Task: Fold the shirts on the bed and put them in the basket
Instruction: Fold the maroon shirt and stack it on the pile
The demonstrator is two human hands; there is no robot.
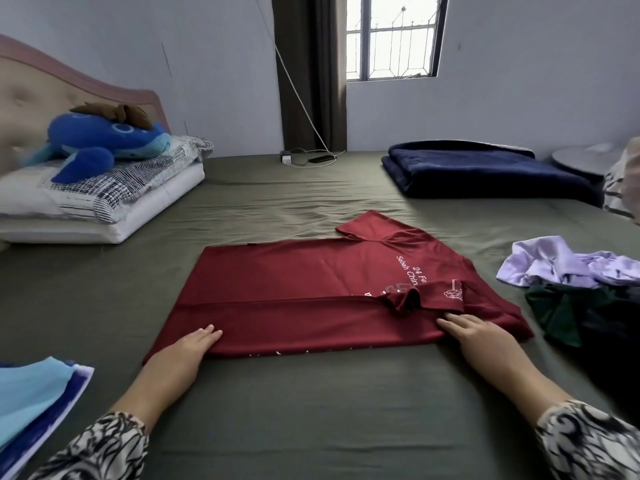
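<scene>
- Fingers of our left hand (188, 346) lie straight and flat, pressing the near left corner of the red shirt (311, 289); nothing is pinched or curled round.
- Our right hand (476, 332) does the same on the other side: fingers extended, palm down, resting on the near folded strip of the shirt just below the tucked-in sleeve.
- We see the red shirt spread in the middle of the bed (311, 410), lying sideways with its collar end toward the right edge. Its near long side is folded over onto the body, making a straight crease from left to right; the far sleeve sticks out flat toward the far edge. White lettering shows near the collar end.
- Near the right edge of the bed we have a heap of unfolded clothes: a lilac garment (561, 266) on top, a dark green garment (568, 310) just beside the shirt's shoulder.
- At the near left corner sits a stack of blue fabric (31, 403), lying flat.
- Toward the far right corner lies a folded navy blanket (485, 171).
- At the far left corner, by the headboard, pillows (104, 209) are stacked with a blue plush toy (104, 140) on top.
- Along the far edge we see a charger and cable (304, 157) below the window.
- No basket can be made out in this head view.
</scene>
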